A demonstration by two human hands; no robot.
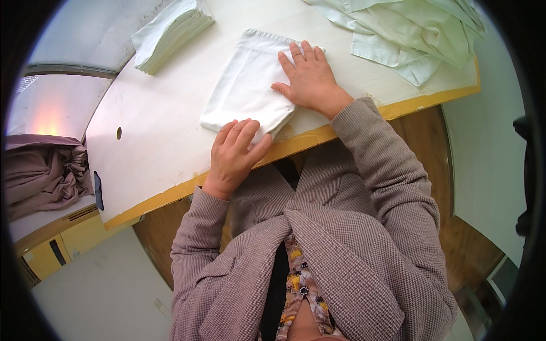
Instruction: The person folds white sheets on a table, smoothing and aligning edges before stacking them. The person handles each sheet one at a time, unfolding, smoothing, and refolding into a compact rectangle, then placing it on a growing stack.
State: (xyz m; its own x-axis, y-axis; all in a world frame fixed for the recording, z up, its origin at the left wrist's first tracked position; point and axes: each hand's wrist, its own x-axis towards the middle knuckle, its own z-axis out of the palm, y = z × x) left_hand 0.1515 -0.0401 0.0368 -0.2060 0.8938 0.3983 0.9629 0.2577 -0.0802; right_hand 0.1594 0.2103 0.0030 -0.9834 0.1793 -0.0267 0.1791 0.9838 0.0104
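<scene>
A folded white cloth (243, 85) lies on the white tabletop (158, 136) in front of me, slanted, with a stitched hem along its far edge. My right hand (311, 81) rests palm down on the cloth's right side, fingers spread. At the near edge, my left hand (234, 153) touches the cloth with slightly bent fingers, its thumb apart beside the near right corner. That corner shows several loose layers, a little raised. The undersides of both hands are hidden.
A stack of folded white cloths (170, 36) sits at the far left of the table. Loose, crumpled white cloths (405, 34) are heaped at the far right. The table has a yellow front edge (170, 196) and a small hole. Mauve fabric (42, 174) lies gathered beyond its left end.
</scene>
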